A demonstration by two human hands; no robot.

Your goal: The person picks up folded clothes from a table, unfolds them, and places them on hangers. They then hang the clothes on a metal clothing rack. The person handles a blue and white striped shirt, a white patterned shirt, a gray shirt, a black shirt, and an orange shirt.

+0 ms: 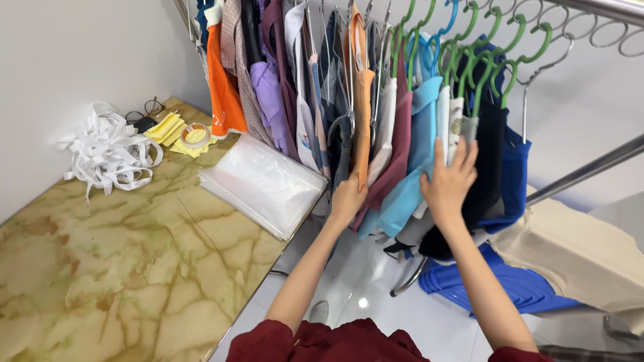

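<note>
Reaching up into a crowded row of hanging garments (376,127), both bare hands are working among the clothes on the metal rail (604,8). The left hand (347,198) is pressing into the fabric beside an orange garment (363,114), its fingers curling into the cloth and partly hidden, so whether they are actually pinching a piece cannot be told. The right hand (448,181) is lying open with fingers spread, its fingertips touching the white garments (448,114) that are hanging from green hangers (496,57), just beside a black garment (493,154) and a dark blue one (515,174). A light blue garment (416,154) is hanging between the two hands. To the left, a marble-patterned table (114,268) is carrying a stack of clear plastic bags (265,181) near the clothes, a heap of white strips (107,151), yellow papers (168,131) and a roll of tape (195,135). Below the rail, blue fabric (510,281) and beige cloth (577,255) are lying well apart from the hands.
</note>
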